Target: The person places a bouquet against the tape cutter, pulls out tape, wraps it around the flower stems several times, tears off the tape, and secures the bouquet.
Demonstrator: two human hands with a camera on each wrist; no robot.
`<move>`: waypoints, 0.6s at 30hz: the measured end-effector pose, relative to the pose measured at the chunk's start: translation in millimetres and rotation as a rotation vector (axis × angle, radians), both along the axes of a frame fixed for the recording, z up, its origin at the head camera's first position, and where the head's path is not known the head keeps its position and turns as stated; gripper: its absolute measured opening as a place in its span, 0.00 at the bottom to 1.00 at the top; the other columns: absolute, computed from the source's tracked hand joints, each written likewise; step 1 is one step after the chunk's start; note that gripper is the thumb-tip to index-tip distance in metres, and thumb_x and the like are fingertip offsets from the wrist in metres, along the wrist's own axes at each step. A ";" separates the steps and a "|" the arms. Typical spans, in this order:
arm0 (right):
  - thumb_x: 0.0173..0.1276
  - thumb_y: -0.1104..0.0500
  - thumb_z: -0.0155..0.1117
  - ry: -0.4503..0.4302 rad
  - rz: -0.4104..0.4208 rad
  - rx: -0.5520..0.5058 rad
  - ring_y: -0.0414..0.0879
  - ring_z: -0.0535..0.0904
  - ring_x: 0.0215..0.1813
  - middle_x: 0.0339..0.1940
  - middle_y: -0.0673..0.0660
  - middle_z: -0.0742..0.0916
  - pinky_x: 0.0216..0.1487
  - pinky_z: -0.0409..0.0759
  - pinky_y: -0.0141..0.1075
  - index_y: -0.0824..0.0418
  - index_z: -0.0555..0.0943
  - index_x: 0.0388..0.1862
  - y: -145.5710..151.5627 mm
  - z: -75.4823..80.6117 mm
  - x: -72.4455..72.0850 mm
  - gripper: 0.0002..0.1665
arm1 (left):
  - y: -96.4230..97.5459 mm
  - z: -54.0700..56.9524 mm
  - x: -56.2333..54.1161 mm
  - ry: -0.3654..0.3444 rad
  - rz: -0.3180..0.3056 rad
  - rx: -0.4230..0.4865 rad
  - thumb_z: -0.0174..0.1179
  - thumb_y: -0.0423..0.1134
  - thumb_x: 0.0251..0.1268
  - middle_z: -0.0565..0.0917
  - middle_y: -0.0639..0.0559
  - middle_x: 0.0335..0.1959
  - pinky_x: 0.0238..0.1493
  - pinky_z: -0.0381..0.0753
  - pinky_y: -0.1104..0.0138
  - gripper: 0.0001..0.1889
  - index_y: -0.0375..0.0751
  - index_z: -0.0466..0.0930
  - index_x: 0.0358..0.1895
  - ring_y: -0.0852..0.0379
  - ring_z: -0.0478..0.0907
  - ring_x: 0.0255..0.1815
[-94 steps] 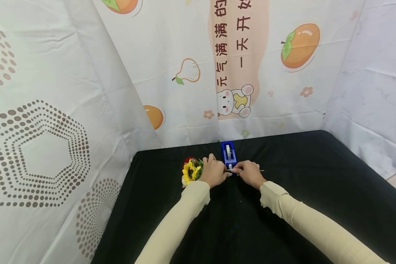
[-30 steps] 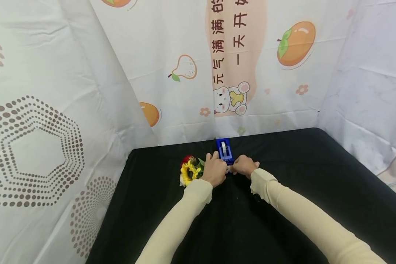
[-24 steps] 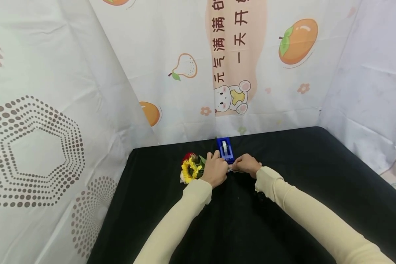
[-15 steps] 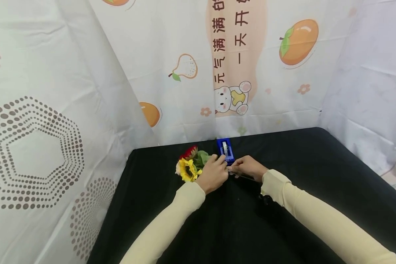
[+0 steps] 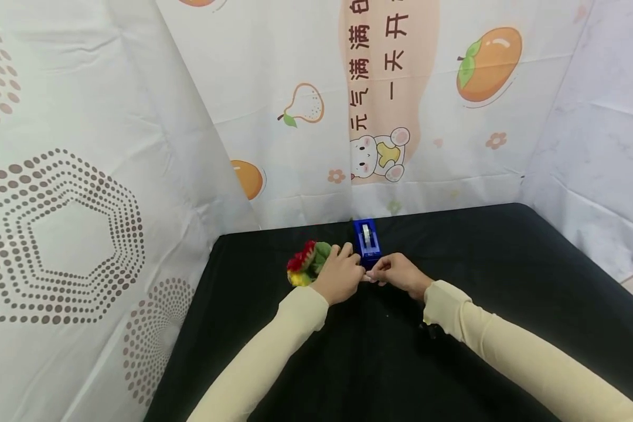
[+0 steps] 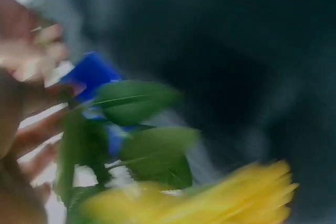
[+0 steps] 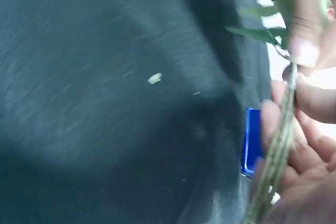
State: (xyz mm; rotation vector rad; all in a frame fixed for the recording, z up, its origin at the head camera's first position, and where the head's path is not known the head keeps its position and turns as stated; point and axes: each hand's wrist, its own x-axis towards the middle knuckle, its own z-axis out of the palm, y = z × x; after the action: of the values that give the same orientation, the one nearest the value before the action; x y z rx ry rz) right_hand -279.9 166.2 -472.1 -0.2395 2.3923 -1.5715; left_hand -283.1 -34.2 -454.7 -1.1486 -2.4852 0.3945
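My left hand (image 5: 340,274) grips a small bouquet of artificial flowers by its upper stems, just below the leaves. A red flower (image 5: 302,258) faces up in the head view, and the yellow sunflower (image 6: 210,198) shows blurred in the left wrist view. In the right wrist view the bundled green stems (image 7: 281,140) run down across my right hand (image 7: 302,166). Its thumb and fingertip pinch them right beside the left thumb. A shiny clear band, apparently tape (image 7: 293,74), lies round the stems there. Just behind both hands stands a blue tape dispenser (image 5: 367,240).
A black cloth (image 5: 453,252) covers the table, with small pale scraps (image 7: 155,78) on it. White printed curtains (image 5: 295,58) hang behind and along both sides, near the table's back edge.
The bouquet has turned in my hands: the sunflower has rolled downward and the red flower is now on top. Both hands have come slightly forward from the dispenser's front end.
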 end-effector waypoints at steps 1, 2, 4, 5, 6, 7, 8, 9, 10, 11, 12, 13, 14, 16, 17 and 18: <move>0.74 0.59 0.68 0.043 -0.013 0.034 0.52 0.84 0.41 0.39 0.57 0.88 0.44 0.83 0.44 0.65 0.86 0.37 -1.5 0.1 2.7 0.10 | 2.1 3.7 -0.3 -0.101 0.042 0.018 0.57 0.49 0.78 0.84 0.60 0.39 0.46 0.57 0.58 0.12 0.57 0.90 0.38 0.54 0.63 0.44; 0.74 0.58 0.68 0.084 -0.022 0.065 0.51 0.83 0.39 0.38 0.56 0.88 0.43 0.82 0.44 0.64 0.86 0.36 -3.3 0.2 5.4 0.09 | 3.5 6.3 -1.4 -0.193 0.076 0.043 0.58 0.49 0.78 0.85 0.61 0.38 0.45 0.56 0.58 0.12 0.57 0.91 0.38 0.55 0.63 0.43; 0.73 0.56 0.69 0.150 -0.034 0.115 0.50 0.82 0.38 0.36 0.54 0.87 0.41 0.80 0.44 0.60 0.86 0.34 -6.8 0.5 9.8 0.09 | 4.6 9.8 -3.1 -0.319 0.124 0.097 0.60 0.50 0.76 0.87 0.63 0.38 0.45 0.56 0.58 0.11 0.57 0.92 0.40 0.56 0.63 0.42; 0.72 0.55 0.70 0.173 -0.038 0.133 0.49 0.81 0.37 0.36 0.53 0.87 0.40 0.80 0.43 0.58 0.86 0.34 -7.8 0.3 11.0 0.09 | 4.4 9.7 -3.9 -0.352 0.141 0.121 0.61 0.50 0.75 0.88 0.64 0.38 0.45 0.55 0.58 0.11 0.57 0.93 0.41 0.57 0.63 0.41; 0.72 0.54 0.70 0.191 -0.039 0.145 0.49 0.81 0.37 0.36 0.52 0.87 0.40 0.79 0.43 0.57 0.87 0.34 -8.3 -0.1 11.7 0.09 | 4.0 9.0 -4.1 -0.366 0.154 0.142 0.61 0.51 0.75 0.89 0.65 0.38 0.45 0.55 0.58 0.11 0.58 0.93 0.42 0.57 0.63 0.41; 0.72 0.54 0.70 0.199 -0.039 0.149 0.48 0.81 0.37 0.36 0.52 0.87 0.40 0.79 0.43 0.56 0.87 0.34 -8.6 0.1 12.2 0.08 | 3.5 8.5 -4.0 -0.360 0.158 0.161 0.63 0.50 0.74 0.89 0.66 0.38 0.45 0.55 0.58 0.10 0.58 0.93 0.41 0.58 0.63 0.41; 0.72 0.54 0.71 0.197 -0.039 0.145 0.48 0.81 0.37 0.36 0.52 0.87 0.40 0.79 0.43 0.56 0.87 0.34 -8.3 0.6 12.4 0.08 | 3.3 7.5 -3.4 -0.333 0.157 0.171 0.63 0.50 0.73 0.89 0.66 0.36 0.45 0.55 0.58 0.09 0.58 0.94 0.40 0.58 0.63 0.40; 0.72 0.54 0.71 0.187 -0.043 0.137 0.48 0.81 0.38 0.37 0.52 0.87 0.41 0.79 0.43 0.56 0.88 0.35 -7.6 1.3 12.3 0.08 | 3.3 6.6 -2.3 -0.289 0.150 0.170 0.64 0.50 0.72 0.89 0.65 0.35 0.45 0.55 0.58 0.09 0.59 0.94 0.38 0.57 0.63 0.40; 0.72 0.54 0.71 0.172 -0.048 0.124 0.48 0.81 0.39 0.38 0.52 0.87 0.42 0.80 0.43 0.56 0.88 0.36 -6.5 1.8 12.1 0.07 | 3.7 5.9 -1.3 -0.241 0.139 0.162 0.65 0.50 0.71 0.89 0.65 0.35 0.45 0.55 0.58 0.08 0.58 0.94 0.37 0.57 0.63 0.40; 0.72 0.54 0.71 0.157 -0.055 0.112 0.49 0.81 0.40 0.39 0.53 0.87 0.43 0.79 0.43 0.57 0.89 0.37 -5.2 2.5 11.9 0.07 | 4.3 5.5 -0.3 -0.190 0.122 0.150 0.66 0.50 0.70 0.88 0.64 0.34 0.46 0.56 0.58 0.08 0.58 0.93 0.36 0.57 0.64 0.41; 0.72 0.54 0.70 0.140 -0.061 0.097 0.49 0.81 0.41 0.40 0.53 0.87 0.43 0.79 0.43 0.57 0.89 0.38 -3.9 3.1 11.7 0.08 | 5.0 5.6 0.8 -0.137 0.102 0.132 0.67 0.50 0.69 0.88 0.63 0.34 0.46 0.57 0.57 0.08 0.58 0.93 0.34 0.56 0.64 0.42; 0.72 0.54 0.70 0.124 -0.069 0.083 0.50 0.81 0.42 0.41 0.54 0.87 0.44 0.79 0.43 0.58 0.89 0.39 -2.5 3.6 11.6 0.08 | 5.6 5.8 1.7 -0.086 0.080 0.115 0.67 0.49 0.68 0.88 0.62 0.34 0.47 0.58 0.57 0.07 0.58 0.92 0.33 0.56 0.65 0.43; 0.72 0.54 0.70 0.108 -0.077 0.067 0.51 0.81 0.42 0.41 0.55 0.87 0.44 0.78 0.44 0.58 0.89 0.40 -1.1 4.0 11.7 0.08 | 6.1 5.4 2.4 -0.039 0.059 0.096 0.68 0.49 0.67 0.88 0.62 0.35 0.47 0.58 0.57 0.06 0.58 0.92 0.33 0.55 0.65 0.44; 0.72 0.54 0.71 0.080 -0.085 0.039 0.53 0.81 0.44 0.42 0.56 0.87 0.45 0.78 0.45 0.60 0.89 0.41 1.7 4.5 11.9 0.10 | 6.1 4.8 3.8 0.055 0.017 0.053 0.68 0.49 0.66 0.87 0.61 0.37 0.47 0.59 0.57 0.05 0.58 0.92 0.35 0.55 0.65 0.45; 0.72 0.54 0.71 0.064 -0.090 0.024 0.55 0.81 0.44 0.42 0.57 0.87 0.46 0.78 0.47 0.61 0.89 0.41 2.9 4.9 12.3 0.11 | 5.8 4.4 4.4 0.101 -0.001 0.030 0.67 0.49 0.66 0.87 0.61 0.37 0.48 0.59 0.58 0.06 0.58 0.92 0.36 0.55 0.66 0.46; 0.71 0.53 0.71 0.049 -0.094 0.010 0.56 0.81 0.45 0.41 0.57 0.87 0.48 0.78 0.48 0.61 0.89 0.41 3.9 5.1 12.7 0.11 | 5.2 3.9 4.9 0.138 -0.020 0.011 0.66 0.48 0.67 0.87 0.62 0.38 0.48 0.60 0.58 0.06 0.57 0.92 0.37 0.55 0.66 0.46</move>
State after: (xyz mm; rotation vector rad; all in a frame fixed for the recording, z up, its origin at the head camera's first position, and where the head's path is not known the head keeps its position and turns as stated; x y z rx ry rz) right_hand -267.2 170.1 -467.0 -0.1684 2.4815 -1.6120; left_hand -278.3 -29.0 -450.8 -1.1025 -2.3520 0.4388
